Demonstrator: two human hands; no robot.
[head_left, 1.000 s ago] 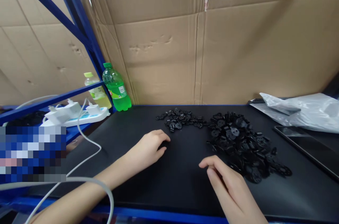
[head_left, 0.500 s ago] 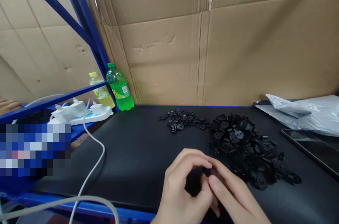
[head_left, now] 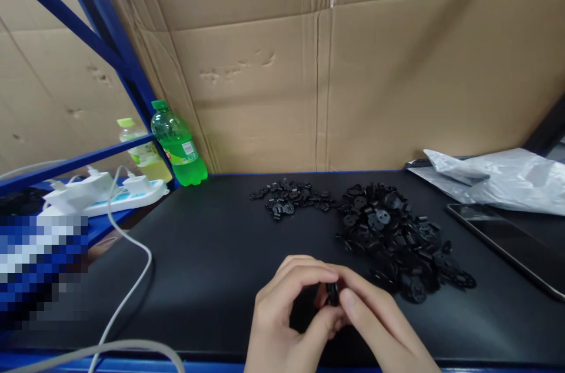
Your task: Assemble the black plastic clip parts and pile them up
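Near the front edge of the black tabletop, my left hand (head_left: 286, 311) and my right hand (head_left: 375, 311) meet around a small black plastic part (head_left: 332, 293). It stands on edge between the left thumb and forefinger, and the right fingers press against its right side. Its full shape is partly hidden by the fingers. Beyond my right hand lies a large pile of black plastic parts (head_left: 397, 237), some of them round discs with holes. Farther back and to the left is a smaller heap of similar black parts (head_left: 293, 196).
A dark phone or tablet (head_left: 507, 249) lies at the right, before a silvery plastic bag (head_left: 507, 179). Green bottle (head_left: 179, 146), yellowish bottle (head_left: 145, 152) and white power strip (head_left: 128, 199) stand at the left. A white cable (head_left: 143, 273) crosses the table's left side. Cardboard (head_left: 251, 96) walls the back.
The camera view has shifted, so the scene sits farther left. Between my fingers the small black part now shows more of its length; both hands keep hold of it.
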